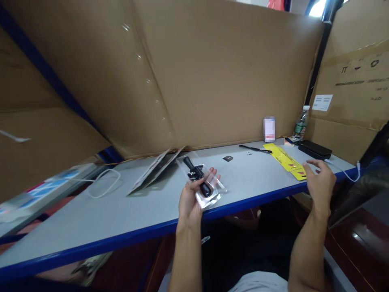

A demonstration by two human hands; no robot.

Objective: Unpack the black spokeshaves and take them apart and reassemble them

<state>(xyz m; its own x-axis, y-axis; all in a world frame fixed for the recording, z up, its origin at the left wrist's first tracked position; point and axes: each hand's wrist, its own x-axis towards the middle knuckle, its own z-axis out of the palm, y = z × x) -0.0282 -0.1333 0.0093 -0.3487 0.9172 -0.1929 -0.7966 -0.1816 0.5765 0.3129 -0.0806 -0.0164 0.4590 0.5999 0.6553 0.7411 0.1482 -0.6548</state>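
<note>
My left hand (pixel 189 201) holds a clear plastic package (pixel 216 198) above the front part of the table. Inside the package is a black tool-like item (pixel 197 174) with two rounded, handle-shaped ends and a metal-looking middle; its exact kind is unclear. The thumb lies across the package and the fingers support it from behind. To the right, my right hand (pixel 320 182) hovers by the near end of a yellow printed strip (pixel 284 159). A gap shows between its thumb and curved fingers, with nothing visible in them.
On the grey table (pixel 121 213) are a small dark flat piece (pixel 227 158), a black slender tool (pixel 254 149), a phone (pixel 269 129), a water bottle (pixel 300 125) and a black case (pixel 313 149). Folded cards (pixel 154 172) and a white cable (pixel 117 184) lie left. Cardboard (pixel 219 77) walls the back.
</note>
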